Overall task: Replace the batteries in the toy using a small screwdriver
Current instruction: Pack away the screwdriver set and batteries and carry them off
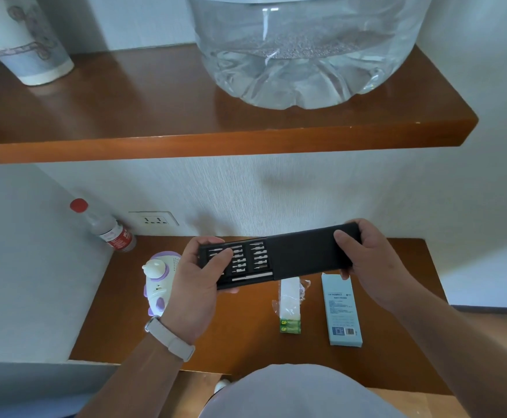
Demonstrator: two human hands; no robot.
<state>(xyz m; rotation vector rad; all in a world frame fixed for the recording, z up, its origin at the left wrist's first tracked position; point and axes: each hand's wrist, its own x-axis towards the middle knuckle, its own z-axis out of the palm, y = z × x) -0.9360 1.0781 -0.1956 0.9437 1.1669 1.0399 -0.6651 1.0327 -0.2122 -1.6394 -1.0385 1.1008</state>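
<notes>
We are holding a black case point(276, 260) above the low shelf point(246, 345). Our left hand point(195, 285) is gripping the tray point(216, 282) that juts out at the left, thumb lying across the bits point(258, 254). Our right hand point(366, 260) is clamping the sleeve point(303, 254) at the right. The screwdriver point(252, 277) is lying along the tray's near edge. The toy point(155, 285) is sitting on the shelf at the left, partly behind our left hand. Green batteries point(289, 325) reading "GP" are lying just left of a blue box point(344, 312), its print too small to read.

Black bit case point(303, 251), purple-white toy point(158, 282), green batts point(290, 325), lt-blue box point(344, 312)
</notes>
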